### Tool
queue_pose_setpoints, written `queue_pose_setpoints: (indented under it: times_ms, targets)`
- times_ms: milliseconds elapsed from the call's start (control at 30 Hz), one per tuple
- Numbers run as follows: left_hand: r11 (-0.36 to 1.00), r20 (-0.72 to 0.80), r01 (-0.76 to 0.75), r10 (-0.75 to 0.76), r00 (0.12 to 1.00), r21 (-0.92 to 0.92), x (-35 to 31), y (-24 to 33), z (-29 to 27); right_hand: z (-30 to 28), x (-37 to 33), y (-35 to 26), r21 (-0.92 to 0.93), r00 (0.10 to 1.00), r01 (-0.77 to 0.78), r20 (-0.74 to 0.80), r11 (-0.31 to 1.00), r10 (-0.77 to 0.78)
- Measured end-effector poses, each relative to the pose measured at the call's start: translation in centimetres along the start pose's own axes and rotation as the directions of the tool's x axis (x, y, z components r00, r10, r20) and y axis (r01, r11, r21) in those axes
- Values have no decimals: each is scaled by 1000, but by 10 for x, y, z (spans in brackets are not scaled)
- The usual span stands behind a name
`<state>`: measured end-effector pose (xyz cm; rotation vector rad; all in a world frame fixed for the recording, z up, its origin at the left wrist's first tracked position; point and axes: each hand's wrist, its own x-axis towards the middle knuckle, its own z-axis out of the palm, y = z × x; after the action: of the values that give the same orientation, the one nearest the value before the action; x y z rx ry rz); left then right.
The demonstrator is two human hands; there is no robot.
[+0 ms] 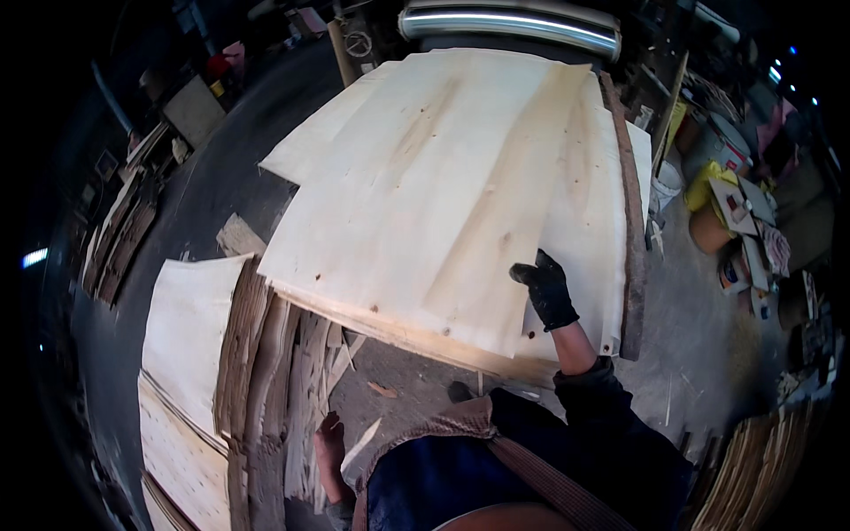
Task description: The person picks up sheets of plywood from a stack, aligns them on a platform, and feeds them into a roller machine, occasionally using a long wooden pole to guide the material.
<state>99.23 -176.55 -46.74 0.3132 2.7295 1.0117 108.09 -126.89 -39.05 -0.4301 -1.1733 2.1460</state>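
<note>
A broad stack of pale wood veneer sheets point(381, 203) lies in front of me, its top sheet streaked with brown grain and small knots. My right hand point(546, 288), in a black glove, is over the near right part of that sheet. Its thumb and fingers are apart and hold nothing; I cannot tell whether they touch the wood. My bare left hand point(329, 442) hangs low beside my body, fingers curled in and nothing seen in them. It is nearest to rough wood strips on the left.
A second veneer pile point(190, 336) with ragged edges stands at the left. A dark, bark-like strip point(630, 239) runs along the stack's right edge. Beyond the stack is a shiny metal roller point(513, 26). Buckets point(666, 184) and clutter stand right; wood scraps point(361, 447) litter the floor.
</note>
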Motion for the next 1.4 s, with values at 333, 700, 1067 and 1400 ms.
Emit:
queue_pose_setpoints:
  times_ms: [333,700,1067,1400]
  targets:
    - [982,235,-161,180,955,-97,83,7,22,68,-2,-30,-90,998,-10,-70,996,4]
    - [972,112,-231,234,966,-39,102,-41,-29,-2,18,72,-510,970,94,-146,855,-194]
    - [961,-58,277,-278,959,-13,-16,-179,-98,51,42,80,-706,965,-154,-258,691,-49]
    - [803,-94,569,-590,802,-177,-110,-262,-137,221,47,149,-937,840,290,152,195,-521]
